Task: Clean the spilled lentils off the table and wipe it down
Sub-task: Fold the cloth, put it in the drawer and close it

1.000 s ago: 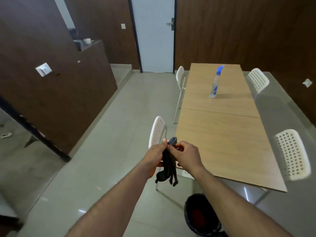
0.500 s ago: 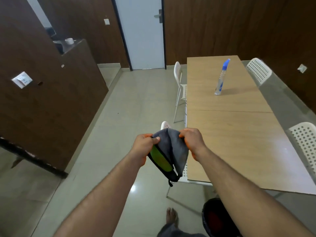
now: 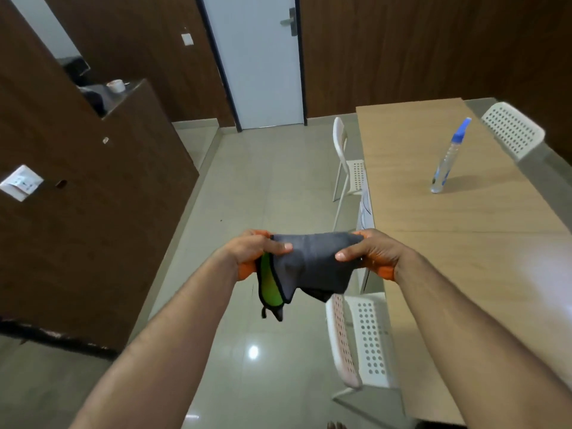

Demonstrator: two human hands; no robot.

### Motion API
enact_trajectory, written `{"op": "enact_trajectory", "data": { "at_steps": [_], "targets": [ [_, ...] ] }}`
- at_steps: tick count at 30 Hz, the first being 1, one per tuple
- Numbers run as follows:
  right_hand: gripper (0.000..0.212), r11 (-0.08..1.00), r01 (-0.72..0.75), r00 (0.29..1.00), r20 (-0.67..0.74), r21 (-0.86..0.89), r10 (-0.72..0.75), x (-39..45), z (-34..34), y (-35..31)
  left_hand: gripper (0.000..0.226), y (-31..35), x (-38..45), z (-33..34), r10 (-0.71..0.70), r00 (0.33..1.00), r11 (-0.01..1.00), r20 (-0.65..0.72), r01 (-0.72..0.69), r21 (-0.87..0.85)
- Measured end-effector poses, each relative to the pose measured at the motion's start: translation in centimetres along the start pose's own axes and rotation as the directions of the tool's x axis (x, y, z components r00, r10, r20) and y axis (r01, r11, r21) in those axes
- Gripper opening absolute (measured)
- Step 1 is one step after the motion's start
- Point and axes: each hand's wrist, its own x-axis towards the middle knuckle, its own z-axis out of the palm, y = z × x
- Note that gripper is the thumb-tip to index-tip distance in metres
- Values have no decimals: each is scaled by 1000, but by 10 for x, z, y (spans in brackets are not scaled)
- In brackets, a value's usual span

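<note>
A grey cloth (image 3: 312,261) with a green inner side and dark trim is stretched in the air between my hands, above the floor just left of the table. My left hand (image 3: 253,252) pinches its left end and my right hand (image 3: 371,253) pinches its right end. The long wooden table (image 3: 464,243) runs along the right side. A clear spray bottle (image 3: 447,159) with a blue cap stands upright on the far half of the table. No lentils show on the visible tabletop.
White perforated chairs stand at the table: one (image 3: 362,342) close below my hands, one (image 3: 346,162) farther along the left side, one (image 3: 513,128) at the far right. Brown wall panels and a counter (image 3: 123,144) line the left. A white door (image 3: 260,57) is ahead.
My hands pulled apart and spread the cloth out wide from a bunched, hanging bundle. The view shifted left and the dark bin near the table dropped out of sight.
</note>
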Motion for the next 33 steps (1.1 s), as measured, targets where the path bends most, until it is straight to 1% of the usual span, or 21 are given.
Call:
{"op": "enact_trajectory", "data": {
  "at_steps": [1, 2, 3, 5, 7, 9, 11, 12, 13, 15, 17, 19, 20, 21, 23, 24, 26, 28, 29, 31, 33],
  "targets": [
    [65, 996, 31, 998, -49, 89, -27, 19, 3, -5, 57, 7, 17, -18, -48, 996, 999, 73, 46, 29],
    [63, 986, 57, 994, -97, 159, -42, 30, 6, -7, 61, 11, 30, -30, -87, 991, 994, 106, 80, 69],
    [63, 978, 79, 987, -152, 193, -50, 46, 11, -13, 61, 17, 48, -44, -106, 988, 990, 111, 95, 100],
    [55, 972, 118, 970, -232, 202, -69, 68, 21, -20, 59, 26, 73, -58, -100, 991, 986, 86, 87, 142],
    [39, 961, 162, 947, -309, 224, -87, 96, 31, -31, 57, 39, 104, -80, -60, 993, 990, 105, 46, 134],
    [35, 955, 192, 922, -374, 224, -98, 120, 40, -42, 54, 51, 134, -102, -25, 989, 995, 146, 11, 101],
    [34, 961, 213, 909, -396, 176, -129, 140, 48, -58, 50, 64, 152, -121, -10, 989, 995, 148, -6, 101],
    [36, 970, 214, 903, -401, 113, -152, 138, 50, -60, 49, 62, 154, -120, -2, 993, 989, 122, -16, 145],
    [41, 974, 221, 884, -432, 53, -178, 159, 60, -78, 51, 77, 169, -141, -5, 992, 970, 126, -26, 242],
    [54, 970, 224, 893, -379, -90, -241, 163, 69, -95, 65, 86, 176, -144, 24, 992, 924, 120, -68, 377],
    [56, 958, 215, 892, -362, -189, -271, 179, 77, -119, 83, 109, 195, -157, 88, 971, 851, 224, -190, 490],
    [48, 945, 218, 892, -343, -245, -295, 187, 82, -145, 94, 132, 207, -154, 135, 915, 755, 379, -343, 559],
    [44, 934, 229, 893, -322, -274, -313, 188, 83, -155, 92, 139, 211, -150, 165, 872, 741, 461, -418, 526],
    [41, 924, 236, 890, -316, -300, -330, 192, 80, -165, 87, 148, 216, -146, 185, 812, 749, 554, -482, 455],
    [35, 916, 249, 879, -324, -316, -351, 198, 71, -183, 74, 158, 227, -136, 196, 718, 817, 668, -496, 293],
    [34, 920, 251, 872, -343, -303, -350, 200, 61, -189, 66, 162, 234, -130, 201, 696, 842, 690, -483, 242],
    [39, 938, 242, 855, -403, -249, -328, 201, 41, -194, 46, 172, 248, -118, 212, 685, 872, 697, -455, 182],
    [50, 963, 223, 837, -477, -152, -269, 204, 17, -188, 30, 181, 268, -107, 192, 694, 904, 694, -400, 149],
    [54, 974, 212, 837, -498, -86, -226, 204, 6, -181, 29, 187, 279, -100, 185, 692, 920, 698, -372, 125],
    [65, 977, 206, 867, -476, 63, -152, 208, -11, -160, 37, 198, 298, -88, 180, 694, 946, 698, -316, 70],
    [80, 942, 253, 887, -441, 220, -135, 221, -26, -133, 32, 213, 316, -69, 190, 695, 963, 693, -271, 8]
  ]
}}
